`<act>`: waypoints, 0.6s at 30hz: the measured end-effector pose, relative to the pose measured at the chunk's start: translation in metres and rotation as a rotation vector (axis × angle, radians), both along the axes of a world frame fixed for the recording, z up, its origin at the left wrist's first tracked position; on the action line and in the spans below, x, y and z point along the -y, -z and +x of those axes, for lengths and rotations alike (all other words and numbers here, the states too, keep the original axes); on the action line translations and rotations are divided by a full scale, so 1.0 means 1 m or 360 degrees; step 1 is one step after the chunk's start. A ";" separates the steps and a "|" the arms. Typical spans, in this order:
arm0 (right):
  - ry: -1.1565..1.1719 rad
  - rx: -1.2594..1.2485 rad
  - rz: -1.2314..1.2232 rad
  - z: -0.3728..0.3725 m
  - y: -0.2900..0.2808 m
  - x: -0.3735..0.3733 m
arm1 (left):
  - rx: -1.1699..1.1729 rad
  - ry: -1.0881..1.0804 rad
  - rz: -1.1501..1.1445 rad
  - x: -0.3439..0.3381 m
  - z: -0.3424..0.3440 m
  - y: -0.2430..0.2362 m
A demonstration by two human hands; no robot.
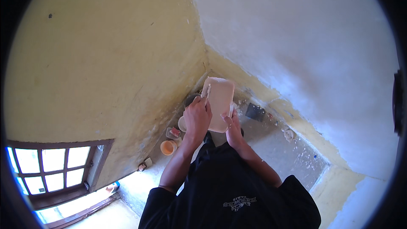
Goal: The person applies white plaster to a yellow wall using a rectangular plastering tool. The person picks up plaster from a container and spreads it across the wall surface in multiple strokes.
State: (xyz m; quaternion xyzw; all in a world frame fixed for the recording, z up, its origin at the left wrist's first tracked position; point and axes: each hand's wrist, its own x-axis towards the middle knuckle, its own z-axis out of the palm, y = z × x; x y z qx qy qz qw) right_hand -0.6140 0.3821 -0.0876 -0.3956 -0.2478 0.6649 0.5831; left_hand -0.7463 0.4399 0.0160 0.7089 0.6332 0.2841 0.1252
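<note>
My left hand [196, 116] is at the left part of a pale pinkish rectangular tray [220, 99], fingers closed around what looks like a thin putty-smeared tool [208, 91] lying along the tray's edge; its exact shape is hard to make out. Gripping that tray by its right side is my right hand [232, 125], thumb on the near face. Behind my left hand, a dark round object [191, 99] and a pale round item are partly hidden.
Below, on the speckled floor [280, 152], are an orange bucket [168, 147], a clear container [173, 133] and a dark flat panel [255, 112]. Yellow [97, 51] and whitish [292, 38] walls meet ahead. A barred window [59, 169] is at lower left.
</note>
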 end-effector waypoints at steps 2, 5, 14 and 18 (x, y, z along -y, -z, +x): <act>-0.0021 0.0012 -0.0010 -0.003 -0.010 -0.001 | -0.0025 -0.0026 -0.0035 -0.006 -0.001 0.007; -0.0029 0.0039 -0.0034 -0.003 -0.019 0.000 | 0.0036 -0.0017 -0.0068 -0.009 -0.003 0.010; -0.0003 0.0046 -0.0117 0.000 -0.017 -0.002 | 0.0207 0.0026 -0.0020 0.001 -0.003 -0.016; -0.0032 -0.0064 -0.0098 -0.002 -0.012 0.000 | 0.0222 0.0085 0.0000 0.002 0.001 -0.003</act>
